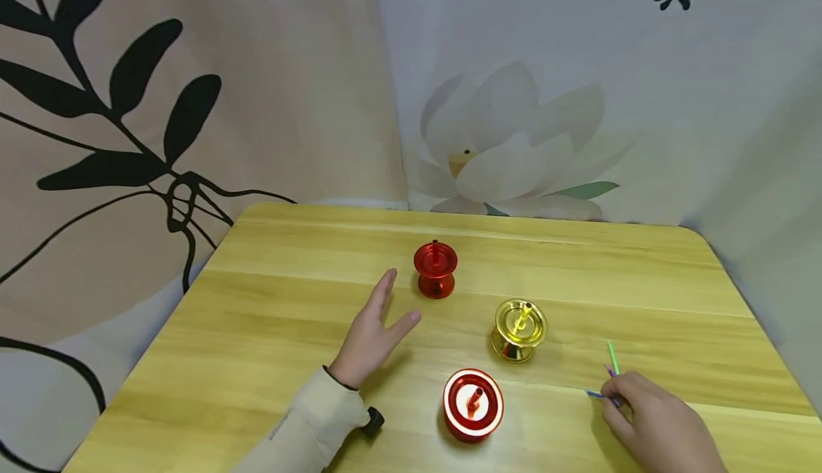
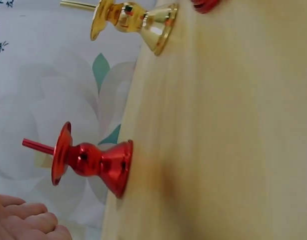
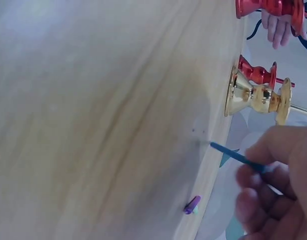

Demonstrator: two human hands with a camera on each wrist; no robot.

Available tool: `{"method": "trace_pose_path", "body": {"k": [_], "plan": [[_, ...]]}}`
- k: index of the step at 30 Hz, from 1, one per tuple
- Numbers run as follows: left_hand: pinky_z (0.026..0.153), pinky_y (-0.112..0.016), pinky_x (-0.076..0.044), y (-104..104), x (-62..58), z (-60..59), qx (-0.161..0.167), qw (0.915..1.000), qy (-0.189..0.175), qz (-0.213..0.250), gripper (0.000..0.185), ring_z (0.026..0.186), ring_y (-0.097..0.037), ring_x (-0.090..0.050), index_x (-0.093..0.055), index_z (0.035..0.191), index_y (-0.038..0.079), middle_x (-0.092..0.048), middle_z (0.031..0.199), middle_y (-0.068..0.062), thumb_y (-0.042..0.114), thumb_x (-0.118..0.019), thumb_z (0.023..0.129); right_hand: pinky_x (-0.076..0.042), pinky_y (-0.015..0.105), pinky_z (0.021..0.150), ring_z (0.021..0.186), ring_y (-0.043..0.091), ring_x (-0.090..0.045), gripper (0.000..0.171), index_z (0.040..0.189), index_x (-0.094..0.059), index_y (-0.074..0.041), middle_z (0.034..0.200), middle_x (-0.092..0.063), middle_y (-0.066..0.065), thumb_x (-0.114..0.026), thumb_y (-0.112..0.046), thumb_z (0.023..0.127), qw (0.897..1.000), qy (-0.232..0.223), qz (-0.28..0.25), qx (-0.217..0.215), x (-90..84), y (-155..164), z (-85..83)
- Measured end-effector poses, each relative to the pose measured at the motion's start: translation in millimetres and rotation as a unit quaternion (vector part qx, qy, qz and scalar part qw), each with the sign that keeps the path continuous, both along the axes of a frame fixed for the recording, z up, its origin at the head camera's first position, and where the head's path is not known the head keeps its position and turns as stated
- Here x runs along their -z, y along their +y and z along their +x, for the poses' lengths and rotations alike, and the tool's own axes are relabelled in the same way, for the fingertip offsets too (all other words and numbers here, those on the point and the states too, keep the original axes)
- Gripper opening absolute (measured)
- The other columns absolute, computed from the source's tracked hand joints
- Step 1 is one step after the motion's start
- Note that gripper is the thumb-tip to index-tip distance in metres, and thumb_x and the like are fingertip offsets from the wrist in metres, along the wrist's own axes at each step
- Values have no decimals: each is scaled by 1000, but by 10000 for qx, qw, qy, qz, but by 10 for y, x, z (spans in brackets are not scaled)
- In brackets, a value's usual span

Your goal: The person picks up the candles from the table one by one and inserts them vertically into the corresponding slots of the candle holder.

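Right hand (image 1: 655, 419), near right on the surface (image 1: 308, 295), pinching thin coloured sticks (image 1: 611, 369); left hand (image 1: 372, 330) spread flat beside the far red holder (image 1: 435, 268); best lifted one stick at a time, grip steady.

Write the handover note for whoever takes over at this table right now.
Left hand: open, flat on the table, holding nothing, just short of the far red holder.
Right hand: pinches thin sticks; a blue stick, a green stick and a purple tip poke out of its grip.
Holders: far red, gold holder and near red holder stand upright, each with a short stick in its centre.
Done: one stick stands in every holder.
Left: the sticks in the right hand, not yet placed anywhere.
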State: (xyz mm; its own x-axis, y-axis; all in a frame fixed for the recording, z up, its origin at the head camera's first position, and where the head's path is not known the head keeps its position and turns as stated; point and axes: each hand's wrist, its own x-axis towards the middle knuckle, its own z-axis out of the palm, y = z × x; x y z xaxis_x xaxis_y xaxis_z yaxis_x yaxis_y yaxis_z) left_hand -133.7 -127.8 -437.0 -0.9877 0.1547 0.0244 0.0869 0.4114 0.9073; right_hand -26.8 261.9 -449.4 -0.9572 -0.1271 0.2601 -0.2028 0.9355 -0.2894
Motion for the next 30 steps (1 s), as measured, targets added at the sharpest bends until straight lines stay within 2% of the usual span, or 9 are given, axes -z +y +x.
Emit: {"method": "trace_pose_path", "body": {"k": [3,7,11,14,18,21,25,30], "plan": [[120,-46,-26,47,-21,-80,-57,9999,83,-22,86,149,-22,-26,-19,162,22,-24,164,3,39,-70,95,-45,25,51,66,-8,-48,24,81,-67,-29,81,-53,-27,-81,-11,73,9984,539,-124,-148,-4,-29,-6],[120,-46,-26,95,-31,-205,-65,9999,62,-97,90,150,-21,-26,-19,162,21,-25,164,2,44,-72,92,-39,17,53,66,-7,-45,25,83,-70,-26,81,-50,-26,-81,-7,71,9951,894,-252,-341,-26,-43,-21],[119,-47,-27,128,-20,-317,-90,9997,-16,-245,93,150,-22,-26,-19,162,19,-25,164,1,45,-73,91,-36,11,53,64,-9,-42,28,82,-72,-26,78,-49,-26,-87,-7,68,9941,956,-292,-422,-53,-58,-31],[119,-48,-28,155,-5,-381,-99,9997,-46,-216,92,150,-24,-27,-20,161,16,-26,164,-2,40,-74,91,-36,11,54,64,-10,-44,29,79,-71,-29,78,-50,-27,-89,-10,68,9948,861,-410,-351,-77,-72,-26],[119,-45,-27,206,45,-462,-38,9999,-118,78,93,150,-25,-26,-19,161,10,-25,165,-6,31,-76,91,-36,11,56,64,-9,-44,28,77,-69,-32,77,-51,-29,-88,-12,73,9935,856,-682,-303,-109,-100,-26],[120,-44,-27,251,94,-532,18,9988,-114,483,94,150,-27,-26,-17,160,4,-24,165,-10,26,-77,91,-36,11,55,63,-8,-43,29,77,-67,-33,76,-50,-28,-87,-13,74,9918,945,-795,-330,-138,-142,-43],[120,-42,-27,320,138,-612,15,9958,-84,914,95,149,-27,-29,-16,160,2,-27,163,-13,21,-78,90,-32,11,52,62,-7,-40,30,78,-65,-33,72,-47,-27,-87,-14,76,9909,926,-931,-296,-186,-214,-63],[119,-42,-27,390,179,-690,6,9930,-86,1179,98,148,-28,-30,-13,160,3,-28,162,-15,20,-79,89,-31,11,51,60,-6,-38,32,76,-65,-33,70,-44,-25,-88,-12,74,9887,998,-1071,-312,-226,-284,-99]]}}
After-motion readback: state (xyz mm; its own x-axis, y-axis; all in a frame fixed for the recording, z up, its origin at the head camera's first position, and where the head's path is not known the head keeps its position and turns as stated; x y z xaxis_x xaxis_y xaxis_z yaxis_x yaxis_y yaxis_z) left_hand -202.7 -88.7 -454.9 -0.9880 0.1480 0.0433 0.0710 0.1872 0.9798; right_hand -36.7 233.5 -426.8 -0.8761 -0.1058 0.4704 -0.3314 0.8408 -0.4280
